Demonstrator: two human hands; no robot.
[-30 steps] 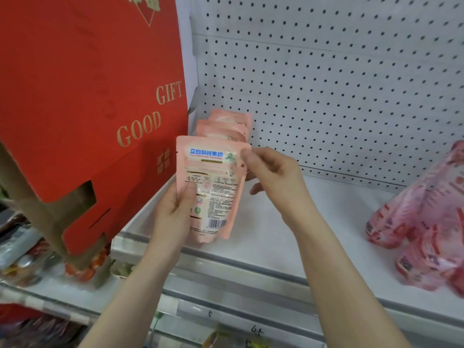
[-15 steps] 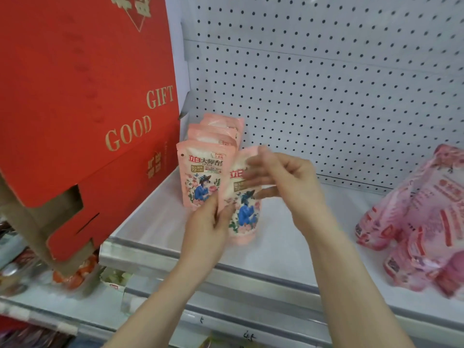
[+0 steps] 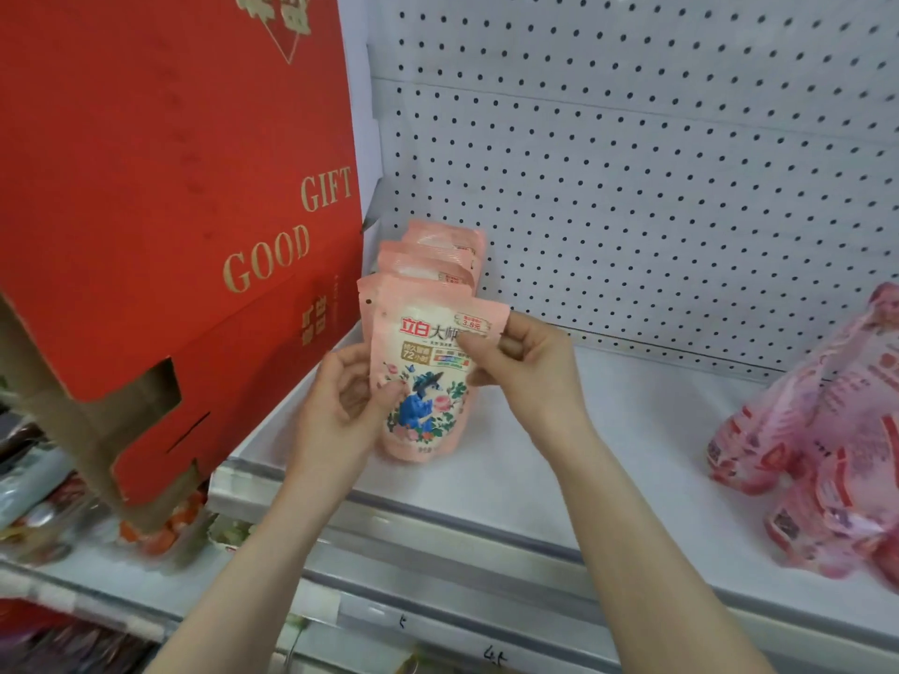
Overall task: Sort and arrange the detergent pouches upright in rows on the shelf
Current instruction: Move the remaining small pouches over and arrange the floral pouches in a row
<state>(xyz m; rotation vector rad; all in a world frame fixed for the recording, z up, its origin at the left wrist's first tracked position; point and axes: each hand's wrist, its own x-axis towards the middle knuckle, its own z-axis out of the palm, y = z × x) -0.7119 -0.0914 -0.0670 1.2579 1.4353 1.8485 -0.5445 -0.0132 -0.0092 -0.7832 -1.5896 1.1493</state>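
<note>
While the front pouch (image 3: 428, 381), at left on the shelf (image 3: 608, 454), is pinched by left hand (image 3: 340, 411) and right hand (image 3: 530, 372), the row (image 3: 438, 255) behind may be toppled if it is released unseated.

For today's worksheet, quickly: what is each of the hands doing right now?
Left hand: grips the front pouch by its left edge.
Right hand: pinches that pouch's top right corner.

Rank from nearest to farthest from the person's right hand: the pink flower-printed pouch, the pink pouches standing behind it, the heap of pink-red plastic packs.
1. Pink flower-printed pouch: pinched by the right hand at its top.
2. Standing pink pouches: just behind, to the left.
3. Heap of pink-red plastic packs: far right on the shelf.
</note>
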